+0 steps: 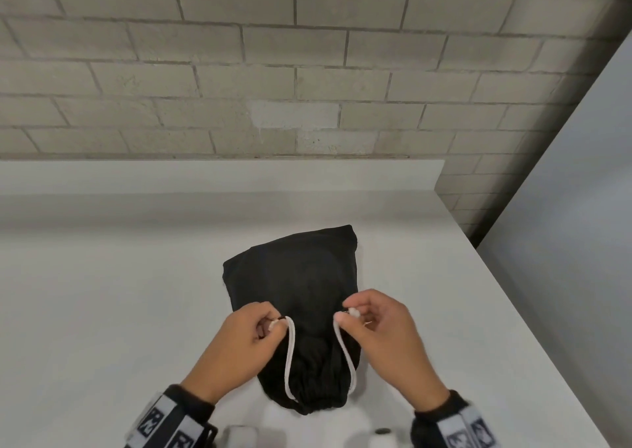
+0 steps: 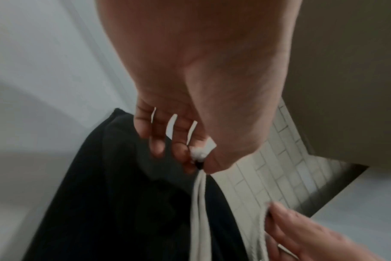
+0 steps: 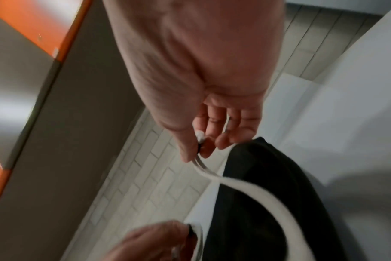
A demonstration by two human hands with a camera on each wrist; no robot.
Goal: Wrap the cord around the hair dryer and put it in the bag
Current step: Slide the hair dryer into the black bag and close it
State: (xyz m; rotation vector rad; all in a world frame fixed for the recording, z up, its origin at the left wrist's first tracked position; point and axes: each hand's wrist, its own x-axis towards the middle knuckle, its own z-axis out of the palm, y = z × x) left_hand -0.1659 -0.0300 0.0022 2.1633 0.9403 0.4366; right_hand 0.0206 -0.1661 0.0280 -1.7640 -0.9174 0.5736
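Two wrist straps (image 1: 171,420): black with white markings, nearest, at 7 and 5 o'clock.
Bag mouth: cinched shut, at 6 o'clock.
Left hand (image 1: 236,345): pinching left white drawstring (image 1: 290,358) end.
Right hand (image 1: 386,338): pinching right white drawstring (image 1: 343,352) end.
Black drawstring bag (image 1: 301,283): bulging, lying centre on white counter (image 1: 102,294); hair dryer hidden.
Brick wall (image 1: 273,54): at 12 o'clock.
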